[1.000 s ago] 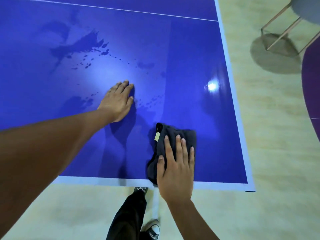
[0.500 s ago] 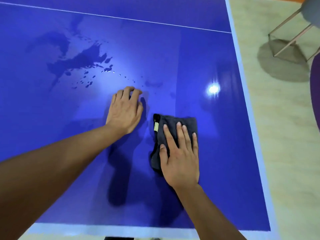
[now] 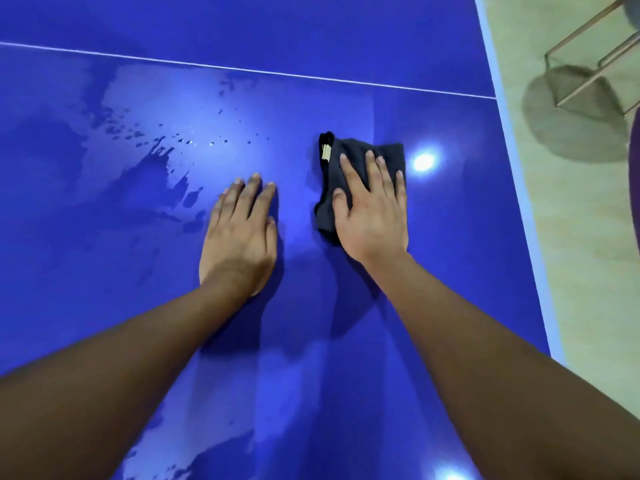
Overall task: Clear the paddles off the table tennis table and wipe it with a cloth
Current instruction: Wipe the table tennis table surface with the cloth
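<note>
The blue table tennis table [image 3: 450, 271] fills most of the view, with a thin white line crossing it at the top. A dark folded cloth [image 3: 356, 157] with a small pale tag lies on it right of centre. My right hand [image 3: 372, 213] presses flat on the cloth, fingers straight and spread. My left hand [image 3: 240, 237] rests flat on the bare table surface just left of the cloth, apart from it. Wet streaks and droplets [image 3: 156, 157] mark the surface to the left of my left hand. No paddles are in view.
The table's white right edge [image 3: 519, 188] runs down the right side, with pale floor beyond it. A chair's metal legs [image 3: 588, 71] and their shadow stand on the floor at the upper right. A ceiling light reflects on the table beside the cloth.
My right hand has pushed the cloth away from the near edge, farther across the table. My left hand stays flat on the surface and I have leaned farther over the table.
</note>
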A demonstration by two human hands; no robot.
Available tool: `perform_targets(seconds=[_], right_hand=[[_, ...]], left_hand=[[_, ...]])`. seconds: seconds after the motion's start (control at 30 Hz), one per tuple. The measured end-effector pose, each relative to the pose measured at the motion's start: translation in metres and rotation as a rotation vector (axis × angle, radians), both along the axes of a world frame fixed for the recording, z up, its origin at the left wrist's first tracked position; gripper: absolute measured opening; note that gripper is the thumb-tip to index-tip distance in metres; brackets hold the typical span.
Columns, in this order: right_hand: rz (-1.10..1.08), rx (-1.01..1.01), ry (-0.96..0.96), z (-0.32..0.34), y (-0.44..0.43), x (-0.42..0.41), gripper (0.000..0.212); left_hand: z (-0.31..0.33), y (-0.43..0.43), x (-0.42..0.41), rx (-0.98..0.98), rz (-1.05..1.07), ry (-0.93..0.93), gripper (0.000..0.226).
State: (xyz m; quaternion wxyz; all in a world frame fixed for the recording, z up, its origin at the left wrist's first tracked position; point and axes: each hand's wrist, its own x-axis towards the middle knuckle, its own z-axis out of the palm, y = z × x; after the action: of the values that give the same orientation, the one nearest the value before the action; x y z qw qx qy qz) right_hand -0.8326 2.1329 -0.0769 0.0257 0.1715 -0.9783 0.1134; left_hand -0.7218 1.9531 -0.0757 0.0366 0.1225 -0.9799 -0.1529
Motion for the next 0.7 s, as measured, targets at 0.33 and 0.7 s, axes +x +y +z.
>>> perform_targets(seconds=[0.33, 0.7], right_hand=[[0.015, 0.024, -0.047, 0.007, -0.075, -0.169, 0.060], [0.077, 0.048, -0.078, 0.012, -0.092, -0.164, 0.060]], left_hand=[[0.001, 0.002, -0.003, -0.076, -0.006, -0.007, 0.057], [0.000, 0.001, -0.003, -0.059, 0.006, 0.012, 0.058]])
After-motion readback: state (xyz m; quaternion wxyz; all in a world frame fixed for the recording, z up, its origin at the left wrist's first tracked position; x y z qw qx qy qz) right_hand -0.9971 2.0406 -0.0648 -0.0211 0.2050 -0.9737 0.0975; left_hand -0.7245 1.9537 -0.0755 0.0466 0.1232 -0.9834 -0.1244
